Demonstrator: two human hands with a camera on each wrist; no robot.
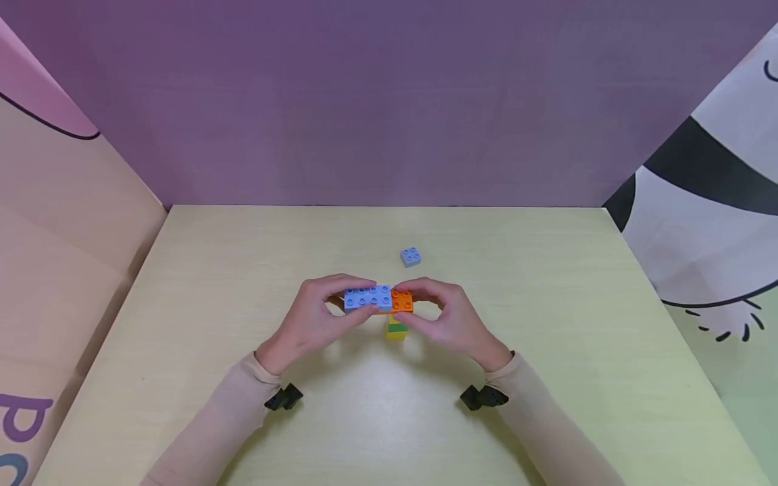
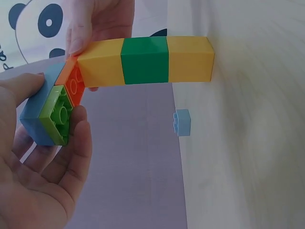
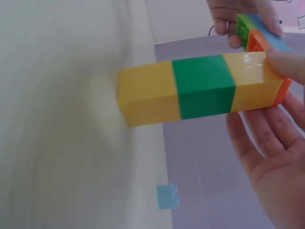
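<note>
A blue toy building brick [image 1: 367, 297] and an orange brick [image 1: 402, 301] are joined at the top of a stack. Below the orange one runs a column: a yellow brick [image 2: 101, 62], a dark green brick [image 2: 145, 60] and another yellow brick [image 2: 190, 59]. Under the blue brick's outer end sits a light green brick [image 2: 57, 114], beside the orange. My left hand [image 1: 313, 317] pinches the blue brick between thumb and fingers. With thumb and fingers, my right hand [image 1: 452, 317] grips the orange brick at the column's top. Whether the column's foot touches the table cannot be told.
A small blue brick [image 1: 410, 256] lies alone on the pale wooden table [image 1: 182, 337], beyond the hands. A purple wall [image 1: 389, 101] closes off the table's far edge, with printed panels at left and right.
</note>
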